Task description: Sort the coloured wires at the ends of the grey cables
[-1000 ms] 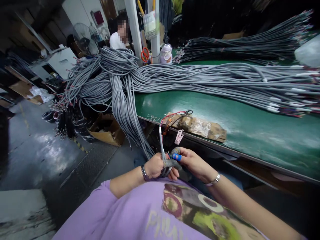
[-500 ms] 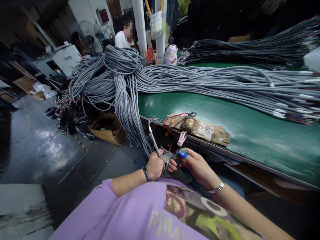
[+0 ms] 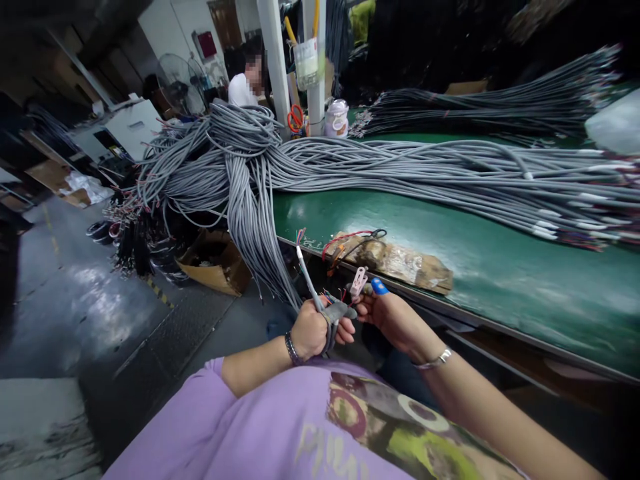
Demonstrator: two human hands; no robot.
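My left hand is closed around a grey cable, with grey covering on the thumb. The cable's upper end has a white sleeve and fine coloured wires pointing up. More thin coloured wires fan out beside the left thumb. My right hand is just to the right, its blue-covered thumb raised and its other fingers loosely curled. Those fingers are close to the wire tips and to a pink clip at the table edge. I see nothing clearly gripped in them.
A taped wooden piece with red and black leads lies along the green table's edge. Behind it stretches a long bundle of grey cables, partly hanging off the left side. A cardboard box stands on the floor. A person sits farther back.
My right hand has moved up from the wires towards the pink clip, and its thumb has lifted. My left hand keeps its hold on the cable. The view has shifted slightly.
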